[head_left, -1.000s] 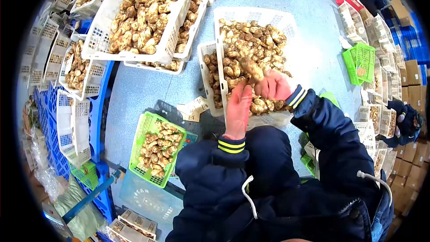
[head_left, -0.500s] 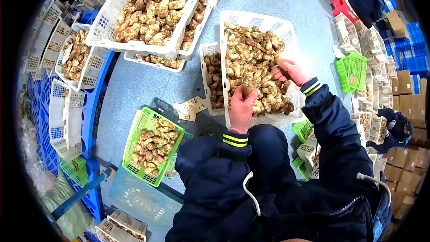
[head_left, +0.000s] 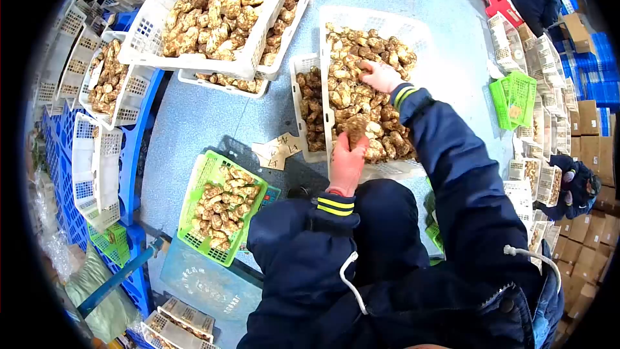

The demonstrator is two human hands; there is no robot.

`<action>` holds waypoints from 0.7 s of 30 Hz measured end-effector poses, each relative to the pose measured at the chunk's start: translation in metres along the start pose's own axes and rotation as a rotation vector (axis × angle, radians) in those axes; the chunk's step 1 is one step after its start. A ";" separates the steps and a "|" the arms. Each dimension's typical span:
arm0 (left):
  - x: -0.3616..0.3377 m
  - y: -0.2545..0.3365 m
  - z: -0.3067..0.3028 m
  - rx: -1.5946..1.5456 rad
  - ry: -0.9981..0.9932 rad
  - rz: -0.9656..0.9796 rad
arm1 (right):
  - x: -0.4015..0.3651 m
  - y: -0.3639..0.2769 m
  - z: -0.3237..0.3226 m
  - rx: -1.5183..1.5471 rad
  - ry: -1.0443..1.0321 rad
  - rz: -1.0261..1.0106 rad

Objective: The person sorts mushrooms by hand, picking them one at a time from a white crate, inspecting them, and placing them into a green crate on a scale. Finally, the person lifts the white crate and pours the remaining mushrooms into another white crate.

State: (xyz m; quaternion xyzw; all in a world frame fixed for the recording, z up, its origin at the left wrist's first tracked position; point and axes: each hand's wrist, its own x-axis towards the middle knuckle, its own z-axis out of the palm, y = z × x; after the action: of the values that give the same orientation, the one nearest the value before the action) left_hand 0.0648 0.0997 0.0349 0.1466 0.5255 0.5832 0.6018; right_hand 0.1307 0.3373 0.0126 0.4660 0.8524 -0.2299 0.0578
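A white plastic basket [head_left: 326, 81] in front of me holds a heap of brown-and-cream mushrooms [head_left: 381, 106] that look like matsutake. Both hands wear pinkish gloves. My left hand [head_left: 347, 167] is closed on a dark-capped mushroom [head_left: 356, 128], held upright over the near left part of the heap. Farther up in the same basket, my right hand [head_left: 381, 77] has its fingertips pinched at a mushroom [head_left: 353, 63] on top of the heap; the fingers partly cover it.
To the left, a green basket [head_left: 187, 220] of mushrooms stands by a blue platform [head_left: 206, 284]. Torn cardboard [head_left: 276, 152] lies on the blue floor. Stacked white baskets [head_left: 145, 35] fill the upper left. A red case [head_left: 500, 6], green baskets [head_left: 513, 100] and another person [head_left: 571, 187] are at right.
My right hand has moved up and left across the heap, from the basket's right side. My left hand still holds its mushroom, now tipped more upright.
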 end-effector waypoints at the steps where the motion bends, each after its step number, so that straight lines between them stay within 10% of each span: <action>1: -0.002 0.009 0.000 -0.104 0.057 0.073 | 0.019 0.015 0.027 -0.080 0.042 -0.066; 8: 0.002 0.006 -0.002 -0.374 0.122 0.079 | 0.008 -0.004 0.027 -0.249 0.166 -0.020; 11: 0.005 0.019 0.007 -0.478 0.179 0.096 | -0.017 0.018 -0.020 -0.147 -0.160 -0.267; 15: 0.005 0.025 0.001 -0.801 0.121 0.020 | -0.057 0.025 -0.063 -0.009 -0.706 -0.113; 17: 0.001 0.029 0.000 -0.912 0.146 0.000 | -0.047 0.019 -0.061 0.032 -0.668 -0.167; 19: 0.000 0.028 -0.002 -1.018 0.174 -0.051 | -0.026 0.023 -0.026 -0.046 -0.120 -0.724; 21: 0.001 0.025 -0.009 -1.094 0.158 -0.027 | -0.007 -0.008 0.006 0.071 -0.171 -0.291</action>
State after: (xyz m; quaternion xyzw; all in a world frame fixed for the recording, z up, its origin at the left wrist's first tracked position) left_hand 0.0438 0.1037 0.0500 -0.2386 0.1912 0.7726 0.5564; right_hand 0.1276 0.3255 0.0126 0.3180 0.8943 -0.3047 0.0796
